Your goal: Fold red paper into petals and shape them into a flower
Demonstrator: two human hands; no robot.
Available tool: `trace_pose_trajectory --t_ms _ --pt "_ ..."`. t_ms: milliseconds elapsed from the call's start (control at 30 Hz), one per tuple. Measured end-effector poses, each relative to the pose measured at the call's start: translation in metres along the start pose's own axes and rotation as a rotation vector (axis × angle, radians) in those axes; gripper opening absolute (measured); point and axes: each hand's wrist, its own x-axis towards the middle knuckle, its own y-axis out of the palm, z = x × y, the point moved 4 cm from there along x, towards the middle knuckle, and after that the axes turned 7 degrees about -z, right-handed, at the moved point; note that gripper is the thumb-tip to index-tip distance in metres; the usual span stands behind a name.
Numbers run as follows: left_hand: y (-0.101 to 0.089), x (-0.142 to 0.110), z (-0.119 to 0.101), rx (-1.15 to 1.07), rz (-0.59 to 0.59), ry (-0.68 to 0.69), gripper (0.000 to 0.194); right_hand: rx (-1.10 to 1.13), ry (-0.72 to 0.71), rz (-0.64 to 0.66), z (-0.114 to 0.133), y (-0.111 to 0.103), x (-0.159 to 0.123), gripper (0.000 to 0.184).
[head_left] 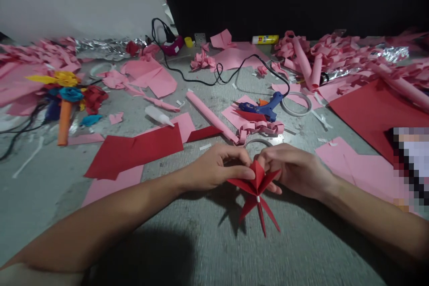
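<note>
A red folded paper flower (257,183) with pointed petals and a small white band at its middle is held over the grey tabletop (214,254). My left hand (221,165) pinches one of its petals between thumb and fingers. On the other side, my right hand (291,167) has its fingers curled at the flower's back; the fingertips are partly hidden behind the petals. Just beyond the hands lie a pink paper chain (261,128) and a blue glue gun (263,108). A roll of tape (258,141) is partly covered by the hands.
Red paper (144,152) and a glue bottle (158,116) lie at left, near a paper bouquet with an orange stem (64,123). Right are a tape roll (296,104) and a red sheet (365,116). A black cord (201,81) crosses the back, near a glue stick (265,39).
</note>
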Motion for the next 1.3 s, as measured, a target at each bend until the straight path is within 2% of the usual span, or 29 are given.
trace_pose_trajectory --t_ms 100,233,433,600,733,900,1100,1300 --pt "0.000 0.000 0.003 -0.042 -0.011 -0.073 0.029 0.021 0.073 -0.023 -0.006 -0.002 -0.002 0.013" --pt "-0.004 0.000 0.004 -0.048 -0.073 -0.092 0.032 -0.017 0.067 -0.074 -0.008 -0.004 0.000 0.017" --pt "-0.004 -0.001 0.001 0.062 -0.046 -0.045 0.022 -0.208 0.121 -0.065 -0.003 -0.004 0.001 0.019" --pt "-0.002 0.000 0.001 0.061 -0.042 -0.062 0.020 -0.397 0.045 -0.037 0.004 -0.002 0.001 0.018" --pt "-0.003 0.001 0.000 0.048 0.008 -0.084 0.022 -0.392 -0.022 -0.067 0.004 -0.001 0.002 0.018" --pt "-0.006 0.002 -0.005 0.123 0.125 -0.061 0.012 -0.392 -0.069 -0.079 0.004 -0.003 0.003 0.017" --pt "-0.004 0.001 -0.005 0.129 0.143 -0.184 0.011 -0.306 -0.009 -0.053 0.002 -0.005 0.001 0.015" --pt "-0.005 0.001 -0.002 0.016 0.131 -0.186 0.014 -0.204 0.020 0.006 -0.004 -0.007 -0.002 0.013"
